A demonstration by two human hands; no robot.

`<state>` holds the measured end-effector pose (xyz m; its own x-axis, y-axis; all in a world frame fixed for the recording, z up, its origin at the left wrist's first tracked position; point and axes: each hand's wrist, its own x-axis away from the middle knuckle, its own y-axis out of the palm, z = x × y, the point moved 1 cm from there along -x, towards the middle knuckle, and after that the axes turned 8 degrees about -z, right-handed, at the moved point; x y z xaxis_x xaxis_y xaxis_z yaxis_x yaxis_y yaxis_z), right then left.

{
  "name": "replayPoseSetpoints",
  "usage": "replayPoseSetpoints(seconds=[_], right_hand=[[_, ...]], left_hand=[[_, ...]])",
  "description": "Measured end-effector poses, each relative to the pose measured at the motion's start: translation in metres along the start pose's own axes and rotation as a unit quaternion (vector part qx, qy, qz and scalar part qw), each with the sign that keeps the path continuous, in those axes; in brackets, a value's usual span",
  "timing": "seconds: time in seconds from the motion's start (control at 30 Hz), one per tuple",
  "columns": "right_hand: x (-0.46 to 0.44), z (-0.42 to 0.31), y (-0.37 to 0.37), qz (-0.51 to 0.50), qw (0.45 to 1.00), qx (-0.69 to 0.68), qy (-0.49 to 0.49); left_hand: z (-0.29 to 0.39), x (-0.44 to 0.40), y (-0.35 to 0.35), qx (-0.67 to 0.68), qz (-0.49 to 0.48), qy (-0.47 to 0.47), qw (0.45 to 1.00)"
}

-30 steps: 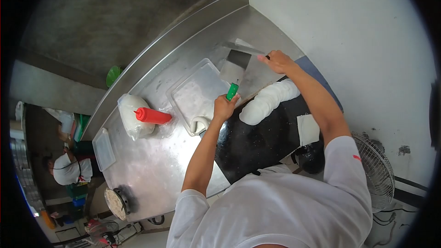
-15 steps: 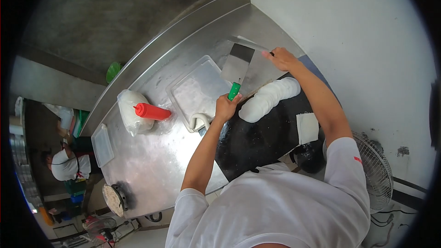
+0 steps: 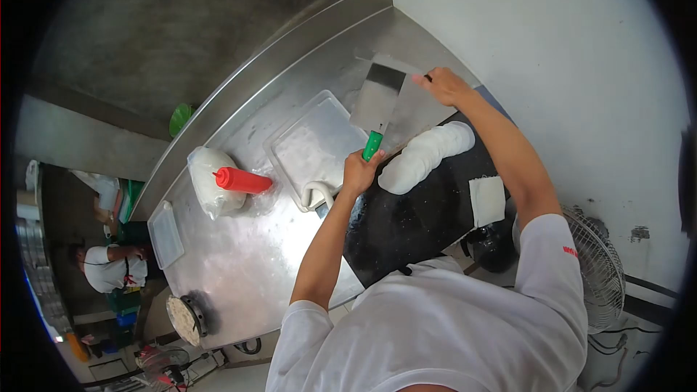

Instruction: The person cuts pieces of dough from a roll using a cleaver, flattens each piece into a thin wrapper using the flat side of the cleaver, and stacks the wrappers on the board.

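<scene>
My left hand is wrapped round the green handle of a broad scraper, whose wide metal blade points away from me over the steel table. Across from it, my right hand is closed on a dark-handled blade, blurred now and reaching left beyond the scraper's far edge. I cannot tell whether the two blades touch. Below both hands, an overlapping row of round white dough wrappers lies on a black board. A roll of white dough rests by my left forearm at the corner of a clear tray.
A red squeeze bottle leans on a white-filled plastic bag. A folded white cloth lies on the board's right edge. A clear lid and round container sit left. A co-worker stands beyond.
My right hand has shifted slightly up, and its blade has turned from a thin edge-on line to a blur. The scraper has hardly moved. The co-worker's arm has changed position.
</scene>
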<state>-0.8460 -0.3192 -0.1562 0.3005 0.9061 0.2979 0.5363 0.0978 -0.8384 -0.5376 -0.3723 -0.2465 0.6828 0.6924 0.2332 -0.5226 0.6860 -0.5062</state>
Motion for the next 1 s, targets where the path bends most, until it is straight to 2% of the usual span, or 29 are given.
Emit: replayPoseSetpoints(seconds=[0.03, 0.13, 0.23, 0.33, 0.43, 0.53, 0.63, 0.73, 0.83, 0.93, 1.0], right_hand=[[-0.001, 0.0, 0.0, 0.017, 1.0, -0.017, 0.016], [0.022, -0.012, 0.006, -0.09, 0.974, 0.158, -0.133], [0.012, 0.008, 0.013, 0.009, 0.998, 0.037, -0.042], [-0.003, 0.023, -0.006, 0.117, 0.982, -0.072, 0.132], [0.005, 0.014, -0.004, 0.1, 0.986, -0.081, 0.103], [0.027, -0.02, 0.019, 0.02, 0.998, -0.036, -0.047], [0.04, -0.048, 0.037, -0.097, 0.987, 0.071, -0.106], [0.029, -0.045, 0.04, -0.097, 0.978, 0.108, -0.146], [0.026, -0.054, 0.037, -0.126, 0.977, 0.101, -0.137], [0.027, -0.055, 0.047, -0.134, 0.975, 0.093, -0.148], [0.015, -0.04, 0.056, -0.068, 0.984, 0.051, -0.154]], left_hand=[[-0.004, 0.002, 0.002, 0.003, 0.003, 0.003, 1.0], [-0.001, -0.005, -0.001, 0.01, 0.015, 0.02, 1.0], [-0.013, -0.01, 0.0, 0.039, 0.01, 0.009, 0.999], [-0.031, -0.005, 0.005, 0.086, 0.013, -0.005, 0.996], [-0.031, -0.009, 0.007, 0.106, 0.023, -0.009, 0.994], [-0.019, -0.019, 0.007, 0.1, 0.036, -0.021, 0.994], [-0.009, -0.018, 0.009, 0.065, 0.051, -0.023, 0.996], [-0.001, -0.015, 0.007, 0.01, 0.065, -0.042, 0.997], [0.0, -0.017, 0.0, -0.017, 0.082, -0.038, 0.996], [-0.001, -0.022, 0.003, 0.051, 0.154, 0.061, 0.985], [0.002, -0.018, -0.006, 0.026, 0.096, -0.006, 0.995]])
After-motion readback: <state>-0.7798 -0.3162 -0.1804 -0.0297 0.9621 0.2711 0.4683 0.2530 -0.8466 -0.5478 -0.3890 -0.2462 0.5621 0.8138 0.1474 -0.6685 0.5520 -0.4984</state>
